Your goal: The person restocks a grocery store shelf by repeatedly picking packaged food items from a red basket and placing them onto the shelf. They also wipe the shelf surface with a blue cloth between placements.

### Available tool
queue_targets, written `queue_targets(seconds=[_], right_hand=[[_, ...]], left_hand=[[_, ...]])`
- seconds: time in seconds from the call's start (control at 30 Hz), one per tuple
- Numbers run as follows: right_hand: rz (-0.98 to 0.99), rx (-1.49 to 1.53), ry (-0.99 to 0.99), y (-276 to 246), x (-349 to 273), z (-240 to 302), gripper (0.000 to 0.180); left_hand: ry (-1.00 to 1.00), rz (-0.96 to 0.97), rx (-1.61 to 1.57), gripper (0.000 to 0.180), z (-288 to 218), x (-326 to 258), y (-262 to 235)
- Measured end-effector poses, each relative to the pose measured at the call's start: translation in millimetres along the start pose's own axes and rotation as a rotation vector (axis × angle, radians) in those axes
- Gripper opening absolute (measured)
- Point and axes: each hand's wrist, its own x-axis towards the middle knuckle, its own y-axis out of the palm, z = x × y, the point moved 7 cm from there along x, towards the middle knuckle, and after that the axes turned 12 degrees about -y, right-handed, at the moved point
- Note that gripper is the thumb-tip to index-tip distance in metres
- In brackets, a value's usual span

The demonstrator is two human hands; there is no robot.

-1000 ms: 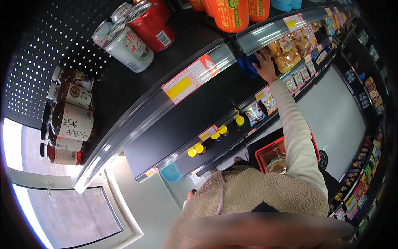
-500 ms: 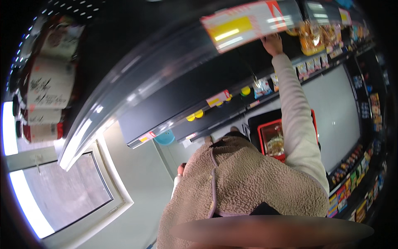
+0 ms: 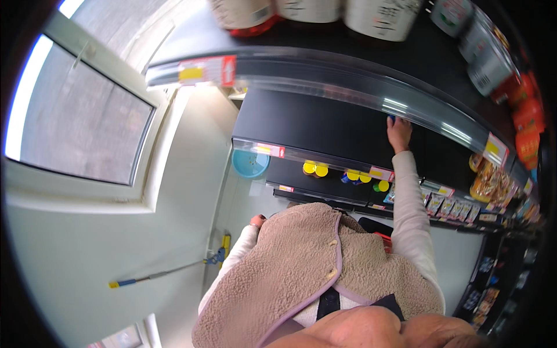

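Note:
My right hand (image 3: 399, 134) reaches far out over a dark shelf board (image 3: 325, 119), just beneath the clear-edged front of the shelf above. Its fingers are closed together, and a small blue patch shows at the fingertips; what it belongs to I cannot make out. Low at my left side is my left hand (image 3: 258, 220), curled closed next to my fleece vest (image 3: 290, 243). Whether it holds anything is hidden.
Large jars with pale labels (image 3: 310, 8) stand on the upper shelf. Below are yellow-lidded containers (image 3: 315, 169) and a blue basin (image 3: 250, 163). Bagged snacks (image 3: 490, 182) sit at right. A long-handled tool (image 3: 168, 272) lies by the left wall near a window (image 3: 87, 116).
My view has swung to the left, bringing in more of the window, the wall and the long-handled tool. My right hand is still stretched out, now over the shelf's bare stretch, away from the bagged snacks.

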Motion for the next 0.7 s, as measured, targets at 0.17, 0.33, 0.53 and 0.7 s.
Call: queue_targets(seconds=[0.17, 0.33, 0.53, 0.7], right_hand=[[-0.010, 0.010, -0.096, 21, 26, 123, 0.050], [0.015, 0.017, -0.173, 37, 53, 210, 0.057], [0.108, 0.186, -0.275, 62, 78, 314, 0.064], [0.106, 0.216, -0.364, 71, 97, 384, 0.065]], left_hand=[[-0.135, -0.004, -0.170, 0.033, 26, -9, 8], [-0.194, -0.061, -0.264, 0.030, 52, -30, 7], [-0.285, 0.006, -0.312, 0.025, 90, -50, 18], [-0.321, 0.030, -0.490, 0.022, 119, -46, 25]])
